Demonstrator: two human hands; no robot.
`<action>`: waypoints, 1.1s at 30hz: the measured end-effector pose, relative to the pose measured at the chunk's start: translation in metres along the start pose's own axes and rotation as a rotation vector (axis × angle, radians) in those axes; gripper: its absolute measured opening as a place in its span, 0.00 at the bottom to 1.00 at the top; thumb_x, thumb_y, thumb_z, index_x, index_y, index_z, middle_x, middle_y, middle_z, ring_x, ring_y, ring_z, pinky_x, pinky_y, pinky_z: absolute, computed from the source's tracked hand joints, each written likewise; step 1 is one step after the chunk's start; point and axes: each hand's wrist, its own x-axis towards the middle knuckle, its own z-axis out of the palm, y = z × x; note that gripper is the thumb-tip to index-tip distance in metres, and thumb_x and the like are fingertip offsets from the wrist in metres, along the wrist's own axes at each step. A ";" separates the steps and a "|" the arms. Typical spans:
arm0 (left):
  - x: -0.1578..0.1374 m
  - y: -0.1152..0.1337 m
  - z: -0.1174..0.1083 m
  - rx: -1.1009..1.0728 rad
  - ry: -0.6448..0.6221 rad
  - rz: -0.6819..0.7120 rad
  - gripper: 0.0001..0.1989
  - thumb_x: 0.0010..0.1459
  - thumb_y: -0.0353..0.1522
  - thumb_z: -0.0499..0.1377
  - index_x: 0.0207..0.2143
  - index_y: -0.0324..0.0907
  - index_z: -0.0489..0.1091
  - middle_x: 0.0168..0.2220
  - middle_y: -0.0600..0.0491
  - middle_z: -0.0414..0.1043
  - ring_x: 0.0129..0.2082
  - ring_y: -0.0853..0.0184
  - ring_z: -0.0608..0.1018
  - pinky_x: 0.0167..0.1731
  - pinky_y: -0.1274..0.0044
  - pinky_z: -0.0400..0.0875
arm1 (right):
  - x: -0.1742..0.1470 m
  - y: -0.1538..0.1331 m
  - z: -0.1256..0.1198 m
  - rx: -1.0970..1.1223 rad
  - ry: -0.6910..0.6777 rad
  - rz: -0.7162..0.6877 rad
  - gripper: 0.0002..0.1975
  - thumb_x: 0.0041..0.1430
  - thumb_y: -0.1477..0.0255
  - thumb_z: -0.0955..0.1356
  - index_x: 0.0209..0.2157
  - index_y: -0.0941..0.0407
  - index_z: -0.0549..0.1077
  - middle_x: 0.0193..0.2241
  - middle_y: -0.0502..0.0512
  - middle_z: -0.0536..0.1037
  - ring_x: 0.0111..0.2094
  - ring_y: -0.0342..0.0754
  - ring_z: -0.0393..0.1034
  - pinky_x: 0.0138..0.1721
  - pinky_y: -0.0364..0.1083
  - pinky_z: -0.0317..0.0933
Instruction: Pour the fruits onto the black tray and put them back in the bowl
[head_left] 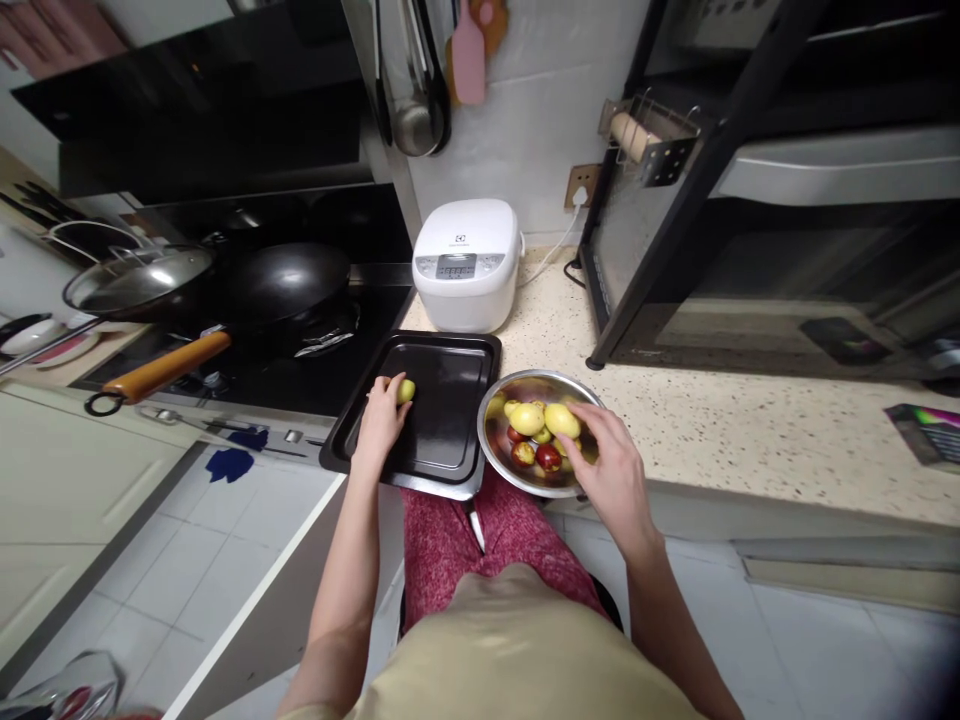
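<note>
A beige shirt (517, 650) and red patterned trousers (465, 540) fill the bottom of the head view, with both bare forearms reaching up from there to the counter edge. The speckled stone counter (750, 420) runs off to the right, and white floor tiles (150, 580) show below it on both sides. On the counter's near edge lies a black baking tray (450, 440), its long axis running away from the person toward a white rice cooker (466, 262) by the wall. The left hand (381, 420) rests inside the tray near its left side, fingers curled and pinching a small yellow-green fruit (406, 390) that sits at the fingertips, just above the tray floor (whether it touches the floor cannot be told). Just right of the tray, touching or nearly touching its rim, stands a steel bowl (495, 455) holding more yellow and red fruit (534, 432). The right hand (611, 470) reaches into the bowl from the right, fingers loosely bent around an oval yellow fruit (561, 420) whose long axis lies roughly left to right. To the left, a dark stovetop carries a black wok (289, 280) with an orange handle, and a dark shelf unit (675, 250) stands at the right.
</note>
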 end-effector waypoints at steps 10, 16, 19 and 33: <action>-0.012 0.024 -0.015 -0.180 0.032 0.053 0.19 0.62 0.27 0.64 0.55 0.46 0.69 0.52 0.47 0.69 0.51 0.56 0.78 0.55 0.63 0.74 | 0.001 -0.008 -0.005 0.012 0.090 -0.024 0.12 0.69 0.70 0.66 0.51 0.52 0.77 0.48 0.60 0.80 0.51 0.57 0.75 0.53 0.59 0.71; -0.035 0.081 -0.034 -0.392 0.074 0.243 0.19 0.66 0.34 0.62 0.59 0.47 0.68 0.53 0.46 0.69 0.55 0.57 0.75 0.56 0.66 0.74 | 0.000 -0.010 -0.005 0.013 0.122 -0.032 0.10 0.69 0.71 0.66 0.48 0.53 0.78 0.45 0.61 0.81 0.49 0.56 0.76 0.52 0.58 0.72; -0.049 0.111 -0.034 -0.471 0.026 0.329 0.20 0.67 0.35 0.63 0.59 0.47 0.68 0.53 0.46 0.69 0.55 0.58 0.75 0.57 0.67 0.72 | -0.001 -0.011 -0.004 0.016 0.128 -0.026 0.11 0.69 0.71 0.66 0.48 0.53 0.78 0.45 0.60 0.81 0.49 0.56 0.76 0.52 0.58 0.72; -0.047 0.164 0.010 -0.378 -0.226 0.648 0.24 0.65 0.36 0.65 0.61 0.45 0.67 0.57 0.42 0.70 0.62 0.50 0.70 0.60 0.56 0.68 | -0.005 -0.004 -0.001 0.026 0.049 0.025 0.12 0.69 0.69 0.65 0.51 0.52 0.76 0.48 0.60 0.80 0.52 0.57 0.75 0.53 0.59 0.71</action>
